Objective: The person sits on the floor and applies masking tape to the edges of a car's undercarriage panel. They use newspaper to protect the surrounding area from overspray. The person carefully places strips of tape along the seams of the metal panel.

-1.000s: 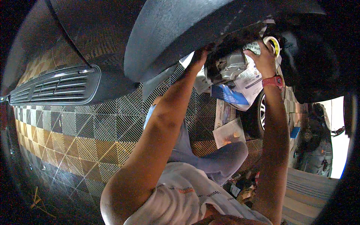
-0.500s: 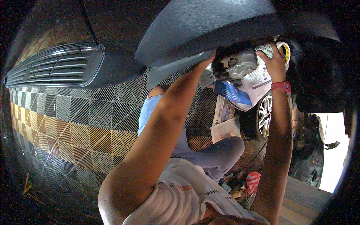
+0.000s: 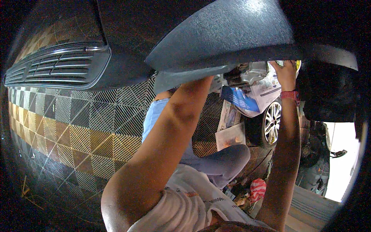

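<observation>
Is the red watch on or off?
On: the red watch wraps around the wrist just below the right hand.

Floor tiles (image 3: 96, 143): diagonally ribbed, chequered grey and black, with a tan-gold band running across, from where I stand. Curved panel (image 3: 232, 34): dark blue-grey. Newspaper (image 3: 251, 97): white with a blue block. Wristwatch (image 3: 290, 95): red. Shirt (image 3: 185, 197): pale grey, chequered marks. Jeans (image 3: 216, 160): blue. Bundle (image 3: 258, 190): red-and-white stripes. Wheel (image 3: 272, 123): silver spokes.

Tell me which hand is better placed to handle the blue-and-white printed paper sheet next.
Likely the right hand: it shows close beside the sheet, though contact is unclear, while the left hand is hidden behind the long grey plastic-looking panel.
</observation>
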The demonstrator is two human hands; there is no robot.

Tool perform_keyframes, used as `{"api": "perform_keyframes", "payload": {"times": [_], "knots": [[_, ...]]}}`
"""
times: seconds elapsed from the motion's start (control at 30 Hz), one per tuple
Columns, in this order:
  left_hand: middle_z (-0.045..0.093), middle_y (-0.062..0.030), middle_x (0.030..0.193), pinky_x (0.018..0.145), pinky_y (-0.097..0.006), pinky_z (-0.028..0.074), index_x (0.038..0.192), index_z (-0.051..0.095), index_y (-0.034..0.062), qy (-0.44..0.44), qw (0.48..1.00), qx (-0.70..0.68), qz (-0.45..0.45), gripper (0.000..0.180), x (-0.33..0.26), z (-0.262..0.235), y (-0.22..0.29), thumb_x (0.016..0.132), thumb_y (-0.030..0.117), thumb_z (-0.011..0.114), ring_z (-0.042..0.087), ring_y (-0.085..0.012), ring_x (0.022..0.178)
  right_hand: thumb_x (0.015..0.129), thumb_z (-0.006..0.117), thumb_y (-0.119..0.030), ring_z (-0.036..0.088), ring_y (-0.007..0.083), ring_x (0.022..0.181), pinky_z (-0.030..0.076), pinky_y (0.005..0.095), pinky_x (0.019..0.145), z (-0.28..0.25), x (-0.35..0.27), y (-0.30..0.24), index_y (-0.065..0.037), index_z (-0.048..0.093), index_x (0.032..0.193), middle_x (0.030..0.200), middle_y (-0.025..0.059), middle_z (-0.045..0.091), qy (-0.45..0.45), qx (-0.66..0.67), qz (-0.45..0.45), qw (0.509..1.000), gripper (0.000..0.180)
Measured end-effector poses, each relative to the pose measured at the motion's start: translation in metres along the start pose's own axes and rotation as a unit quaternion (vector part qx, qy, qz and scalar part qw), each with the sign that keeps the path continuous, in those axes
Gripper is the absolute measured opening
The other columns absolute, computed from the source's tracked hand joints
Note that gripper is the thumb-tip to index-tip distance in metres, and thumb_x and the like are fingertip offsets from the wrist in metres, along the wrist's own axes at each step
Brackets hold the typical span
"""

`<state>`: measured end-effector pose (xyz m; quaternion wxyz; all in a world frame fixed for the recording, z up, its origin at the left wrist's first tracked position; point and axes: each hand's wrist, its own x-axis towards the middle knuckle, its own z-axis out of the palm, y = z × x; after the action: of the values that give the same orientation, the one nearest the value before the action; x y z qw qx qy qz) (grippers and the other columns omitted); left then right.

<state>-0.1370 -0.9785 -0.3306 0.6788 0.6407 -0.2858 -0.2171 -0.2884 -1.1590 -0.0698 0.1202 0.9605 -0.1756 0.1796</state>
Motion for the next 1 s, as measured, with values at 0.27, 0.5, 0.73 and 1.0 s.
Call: {"api": "perform_keyframes", "payload": {"times": [0.27,0.5,0.73,1.0], "knots": [[0.064,-0.0097,0.127,0.098,-0.035,0.045,0.131,0.059,0.0034,0.003,1.000,0.002,-0.002,0.038,0.000,-0.005,-0.001,0.105,0.027,0.043,0.059,-0.0233,0.115,0.074,0.083,-0.052,0.050,0.0455,0.129,0.043,0.0477,0.106,0.007,0.001,0.008,-0.003,0.057,0.135,0.136,0.0307,0.054,0.006,-0.010,-0.016,1.000,0.082],[0.064,-0.0090,0.126,0.096,-0.034,0.045,0.130,0.060,0.0038,0.004,1.000,-0.001,-0.003,0.037,0.002,-0.005,-0.002,0.105,0.025,0.043,0.059,-0.0223,0.113,0.073,0.084,-0.052,0.052,0.0457,0.126,0.045,0.0472,0.104,0.015,0.002,0.014,-0.002,0.059,0.131,0.134,0.0314,0.054,0.058,-0.040,-0.070,0.995,0.081],[0.064,-0.0083,0.124,0.095,-0.033,0.046,0.130,0.060,0.0041,0.007,1.000,0.000,-0.007,0.036,0.002,-0.009,-0.003,0.104,0.024,0.044,0.060,-0.0213,0.111,0.072,0.084,-0.052,0.050,0.0453,0.126,0.043,0.0496,0.104,0.020,-0.004,0.019,0.000,0.063,0.122,0.131,0.0314,0.056,0.062,-0.060,-0.052,0.995,0.075],[0.065,-0.0074,0.123,0.093,-0.032,0.046,0.129,0.060,0.0045,0.012,1.000,0.000,-0.011,0.034,0.000,-0.015,-0.005,0.104,0.022,0.045,0.060,-0.0202,0.108,0.073,0.085,-0.046,0.055,0.0431,0.114,0.045,0.0508,0.098,0.007,-0.005,-0.003,-0.001,0.068,0.112,0.118,0.0242,0.063,0.089,-0.006,-0.081,0.993,0.063]]}}
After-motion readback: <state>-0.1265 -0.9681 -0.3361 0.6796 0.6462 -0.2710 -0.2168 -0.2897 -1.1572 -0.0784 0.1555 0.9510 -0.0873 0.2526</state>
